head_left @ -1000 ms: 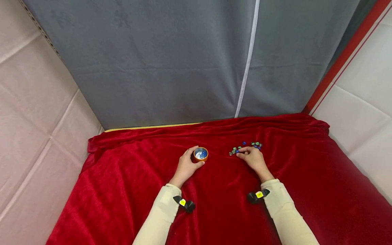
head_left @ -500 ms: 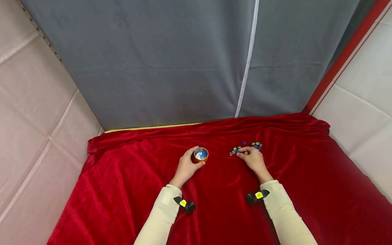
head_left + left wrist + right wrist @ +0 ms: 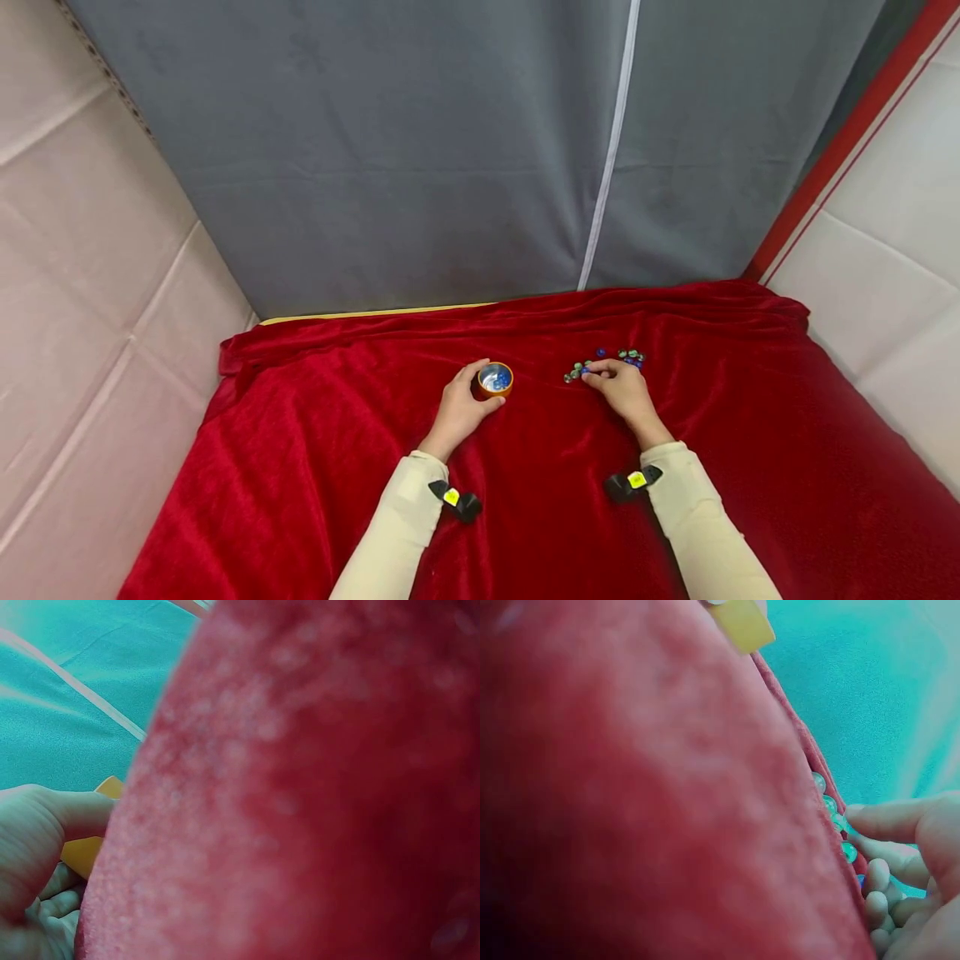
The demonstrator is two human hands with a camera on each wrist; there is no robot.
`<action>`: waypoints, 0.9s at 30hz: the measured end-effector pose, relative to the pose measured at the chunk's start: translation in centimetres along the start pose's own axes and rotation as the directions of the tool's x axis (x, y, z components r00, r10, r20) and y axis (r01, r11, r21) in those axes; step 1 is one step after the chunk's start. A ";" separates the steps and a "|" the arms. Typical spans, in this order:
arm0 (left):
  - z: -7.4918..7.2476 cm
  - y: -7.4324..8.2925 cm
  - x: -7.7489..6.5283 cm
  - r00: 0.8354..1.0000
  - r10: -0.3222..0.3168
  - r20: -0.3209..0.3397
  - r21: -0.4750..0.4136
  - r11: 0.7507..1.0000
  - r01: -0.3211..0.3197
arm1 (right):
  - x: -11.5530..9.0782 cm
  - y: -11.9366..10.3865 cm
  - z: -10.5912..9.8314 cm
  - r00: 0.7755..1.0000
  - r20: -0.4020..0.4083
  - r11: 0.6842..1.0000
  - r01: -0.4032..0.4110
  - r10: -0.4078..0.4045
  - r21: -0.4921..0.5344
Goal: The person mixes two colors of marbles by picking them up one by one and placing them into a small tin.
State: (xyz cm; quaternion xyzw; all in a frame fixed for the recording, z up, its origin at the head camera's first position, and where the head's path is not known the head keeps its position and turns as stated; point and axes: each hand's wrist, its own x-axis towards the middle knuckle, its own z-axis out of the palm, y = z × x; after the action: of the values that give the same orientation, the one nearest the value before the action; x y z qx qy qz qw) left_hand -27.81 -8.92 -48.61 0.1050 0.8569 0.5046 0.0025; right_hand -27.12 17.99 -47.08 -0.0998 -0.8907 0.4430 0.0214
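My left hand [image 3: 459, 410] holds a small orange cup [image 3: 487, 378] with a silvery inside, thumb at its near side and fingers at the far side. Blue marbles [image 3: 501, 382] lie inside it. In the left wrist view, part of the yellow-looking cup [image 3: 81, 856] shows beyond the thumb; red cloth hides the rest. My right hand [image 3: 627, 395] pinches a blue marble [image 3: 585, 371] between thumb and index finger, at the near end of a loose row of green marbles [image 3: 576, 367]. The right wrist view has the thumb and fingers close by several greenish marbles [image 3: 847, 851].
Beyond the right hand lies a second cluster of green and blue marbles [image 3: 631, 357], with a lone blue marble [image 3: 601, 352] left of it. Wrinkled red velvet [image 3: 360, 433] covers the table. A grey curtain [image 3: 420, 167] stands behind, pale panels [image 3: 90, 292] at the sides.
The whole head view shifts slightly. Both hands keep their places, the left at the cup and the right at the blue marble.
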 end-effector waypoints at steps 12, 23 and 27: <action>0.1 -0.2 0.1 1.000 0.018 -0.009 0.009 1.000 -0.018 | -0.5 -1.8 0.0 0.998 0.058 0.987 -0.011 0.002 0.162; 0.2 -0.3 0.0 1.000 0.018 -0.001 -0.002 1.000 -0.018 | -1.1 -4.4 2.1 0.996 0.077 0.984 0.036 -0.050 0.173; 0.0 -0.3 0.0 1.000 0.004 0.005 -0.006 1.000 -0.004 | -1.2 -5.6 3.1 0.994 0.078 0.984 0.057 -0.071 0.167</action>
State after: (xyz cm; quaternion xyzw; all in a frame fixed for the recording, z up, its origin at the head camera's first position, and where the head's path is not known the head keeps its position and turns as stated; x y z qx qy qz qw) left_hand -27.84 -9.06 -48.90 0.1079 0.8552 0.5070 0.0037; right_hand -27.28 12.02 -44.48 -0.0502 -0.8540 0.5177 0.0065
